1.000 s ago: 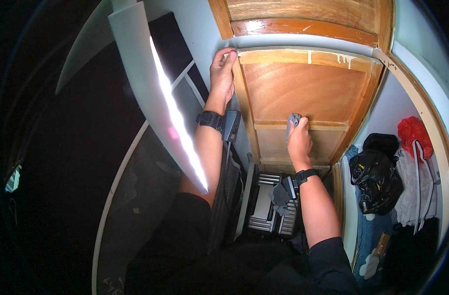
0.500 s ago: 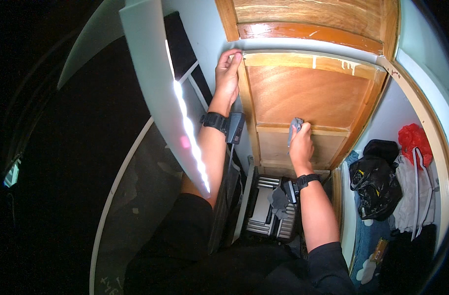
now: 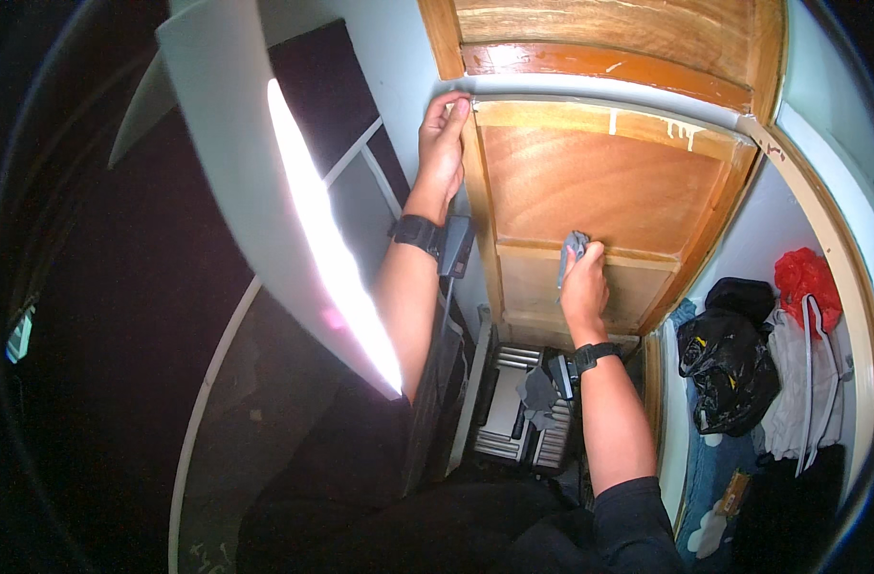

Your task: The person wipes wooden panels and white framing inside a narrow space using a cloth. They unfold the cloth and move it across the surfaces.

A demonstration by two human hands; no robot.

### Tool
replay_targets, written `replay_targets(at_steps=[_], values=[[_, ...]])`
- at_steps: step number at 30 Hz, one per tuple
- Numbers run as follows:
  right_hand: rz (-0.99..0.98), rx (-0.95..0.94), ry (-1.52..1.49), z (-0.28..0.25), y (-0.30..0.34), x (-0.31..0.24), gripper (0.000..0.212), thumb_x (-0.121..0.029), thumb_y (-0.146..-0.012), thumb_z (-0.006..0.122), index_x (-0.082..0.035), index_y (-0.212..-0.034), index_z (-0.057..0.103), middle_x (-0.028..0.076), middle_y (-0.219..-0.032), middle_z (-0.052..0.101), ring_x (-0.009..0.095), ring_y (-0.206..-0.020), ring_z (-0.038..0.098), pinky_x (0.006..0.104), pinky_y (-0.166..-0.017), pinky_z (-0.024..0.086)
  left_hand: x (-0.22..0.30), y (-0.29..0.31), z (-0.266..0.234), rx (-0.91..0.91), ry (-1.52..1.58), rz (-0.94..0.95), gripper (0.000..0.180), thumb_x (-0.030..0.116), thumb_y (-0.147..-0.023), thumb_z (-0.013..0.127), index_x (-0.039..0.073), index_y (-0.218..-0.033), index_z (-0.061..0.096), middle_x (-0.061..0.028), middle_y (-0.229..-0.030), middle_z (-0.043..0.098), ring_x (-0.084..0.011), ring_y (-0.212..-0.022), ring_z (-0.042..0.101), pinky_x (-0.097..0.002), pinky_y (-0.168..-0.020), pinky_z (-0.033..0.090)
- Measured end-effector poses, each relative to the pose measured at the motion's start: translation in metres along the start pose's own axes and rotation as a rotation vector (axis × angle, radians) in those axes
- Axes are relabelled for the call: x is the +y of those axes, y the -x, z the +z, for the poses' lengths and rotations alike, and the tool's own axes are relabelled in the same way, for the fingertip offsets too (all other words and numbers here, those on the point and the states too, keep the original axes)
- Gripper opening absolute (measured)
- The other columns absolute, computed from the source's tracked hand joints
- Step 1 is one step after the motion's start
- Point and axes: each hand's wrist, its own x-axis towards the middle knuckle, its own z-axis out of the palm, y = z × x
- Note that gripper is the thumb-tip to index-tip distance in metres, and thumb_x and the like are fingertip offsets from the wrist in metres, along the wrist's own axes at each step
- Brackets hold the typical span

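A panelled wooden cabinet door [image 3: 600, 182], with pale drips along its top rail, stands in front of me. My left hand [image 3: 442, 148] grips its upper left corner, fingers closed round the edge. Lower down, my right hand [image 3: 584, 287] is closed on a crumpled grey cloth [image 3: 575, 246], which sits against the door's middle rail. My palm and fingers hide part of the cloth. Each wrist wears a black strap, the left one carrying a small dark box [image 3: 457, 247].
Beneath my right forearm is a silver-and-black ribbed case [image 3: 502, 407] with grey scraps [image 3: 540, 394] on it. Right, an open compartment holds a black plastic bag [image 3: 729, 368] and a red bag [image 3: 806, 284]. A pale curved panel [image 3: 227, 143] with a glaring edge hangs at left.
The pale panel has shifted left in the view, and its glare has widened. Both hands keep almost the same places, the left on the door corner, the right with the cloth.
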Motion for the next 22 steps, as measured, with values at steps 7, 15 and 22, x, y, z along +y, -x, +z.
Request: replay_targets(at_steps=[7, 15, 22], values=[[-0.004, -0.025, 0.010, 0.003, 0.003, -0.008, 0.032, -0.034, -0.093, 0.052, -0.006, -0.101, 0.039, 0.023, -0.100, 0.057, 0.045, -0.086, 0.060, 0.0538, -0.071, 0.048, 0.004, -0.002, -0.008, 0.021, 0.064, -0.034, 0.025, 0.027, -0.097, 0.047, 0.006, -0.106, 0.057, -0.0095, -0.103, 0.061, -0.0192, -0.099, 0.056, -0.0326, -0.091, 0.044], [-0.016, -0.009, -0.015, 0.010, 0.001, -0.003, 0.030, -0.032, -0.093, 0.051, -0.005, -0.102, 0.040, 0.023, -0.102, 0.056, 0.044, -0.087, 0.059, 0.0524, -0.071, 0.048, 0.000, -0.007, -0.014, -0.019, 0.266, -0.126, 0.049, 0.040, -0.100, 0.025, 0.004, -0.105, 0.058, -0.0150, -0.104, 0.062, -0.0268, -0.100, 0.057, -0.0383, -0.094, 0.042], [0.015, -0.023, 0.006, 0.012, -0.003, -0.002, 0.032, -0.033, -0.091, 0.054, -0.007, -0.103, 0.040, 0.023, -0.104, 0.056, 0.043, -0.088, 0.060, 0.0529, -0.073, 0.048, -0.010, -0.023, -0.026, 0.052, 0.082, -0.149, 0.053, 0.045, -0.100, 0.026, 0.004, -0.107, 0.058, -0.0146, -0.102, 0.062, -0.0260, -0.098, 0.057, -0.0380, -0.094, 0.043]])
